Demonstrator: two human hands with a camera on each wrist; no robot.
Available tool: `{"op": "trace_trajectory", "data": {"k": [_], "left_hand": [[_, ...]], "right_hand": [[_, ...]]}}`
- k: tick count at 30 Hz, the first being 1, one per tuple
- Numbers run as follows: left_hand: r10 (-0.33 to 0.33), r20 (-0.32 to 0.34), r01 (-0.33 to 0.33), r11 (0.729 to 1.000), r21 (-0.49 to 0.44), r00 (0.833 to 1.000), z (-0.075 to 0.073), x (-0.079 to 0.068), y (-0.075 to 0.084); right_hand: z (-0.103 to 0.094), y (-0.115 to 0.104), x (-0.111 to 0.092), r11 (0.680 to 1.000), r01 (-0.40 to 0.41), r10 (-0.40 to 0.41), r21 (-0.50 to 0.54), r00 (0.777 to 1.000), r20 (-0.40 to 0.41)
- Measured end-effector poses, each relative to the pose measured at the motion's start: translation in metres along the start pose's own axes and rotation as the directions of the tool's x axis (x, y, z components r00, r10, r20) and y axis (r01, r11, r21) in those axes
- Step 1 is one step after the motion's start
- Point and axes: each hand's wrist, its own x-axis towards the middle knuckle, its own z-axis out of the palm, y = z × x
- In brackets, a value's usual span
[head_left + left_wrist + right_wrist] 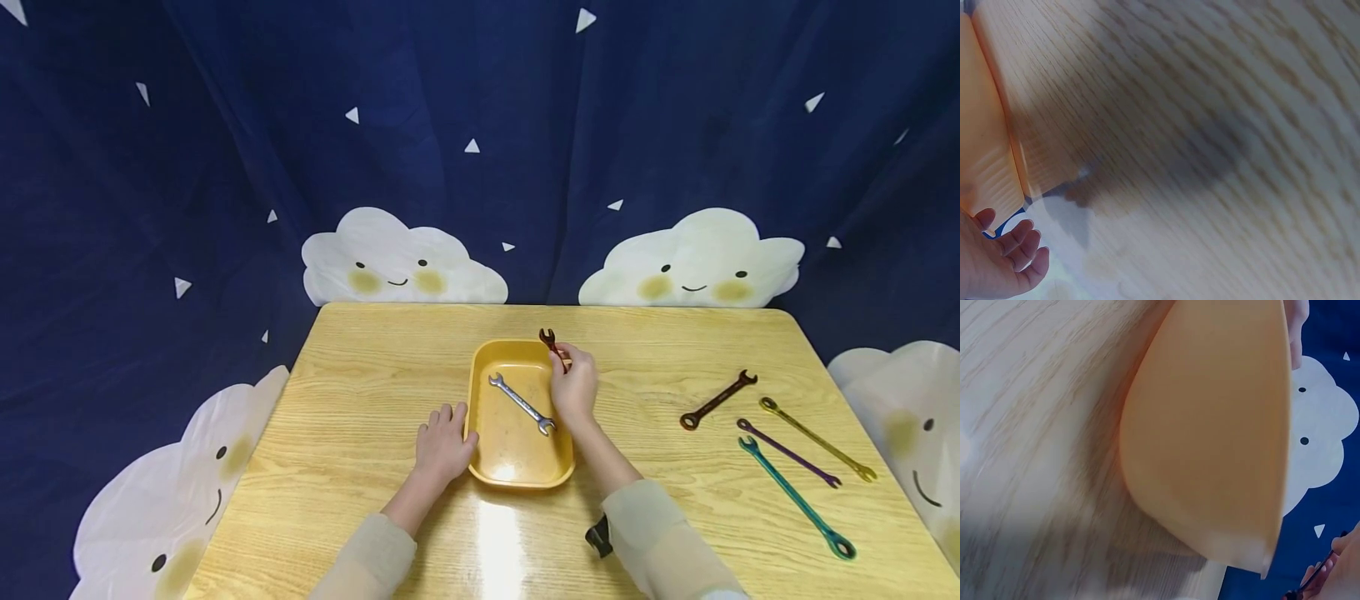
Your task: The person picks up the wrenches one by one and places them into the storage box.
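Note:
A yellow-orange plastic tray (522, 482) stands on the table, with a silver open-ended wrench (521, 403) lying diagonally inside. My right hand (576, 385) holds a small dark red wrench (550, 340) above the tray's far right corner, its open-ended jaw pointing up and away. The right wrist view shows part of that hand (1342, 565) at the lower right edge, beyond the tray wall (1210, 431). At the tray's left side rests my left hand (442, 446), its thumb by the rim and its fingers loosely extended; the left wrist view shows these fingers (1021, 240) slightly bent.
To the right on the wooden table (360, 350) lie a dark red wrench (718, 401), a yellow-gold wrench (817, 439), a purple wrench (789, 453) and a teal wrench (797, 497). A dark blue curtain (480, 75) with clouds hangs behind the table.

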Motion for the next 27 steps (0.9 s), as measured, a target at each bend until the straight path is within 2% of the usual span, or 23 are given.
{"op": "trace_trajectory", "data": {"k": [14,27], "left_hand": [[-0.002,-0.002,0.002,1.0,0.001,1.0,0.001,0.0,0.0],[0.001,-0.009,-0.001,1.0,0.003,1.0,0.002,0.0,-0.001]], "right_hand": [[0.016,-0.023,-0.006,0.999,0.022,-0.024,0.037,0.999,0.034],[0.034,-0.026,-0.023,0.999,0.038,-0.039,0.016,0.997,0.06]]}}
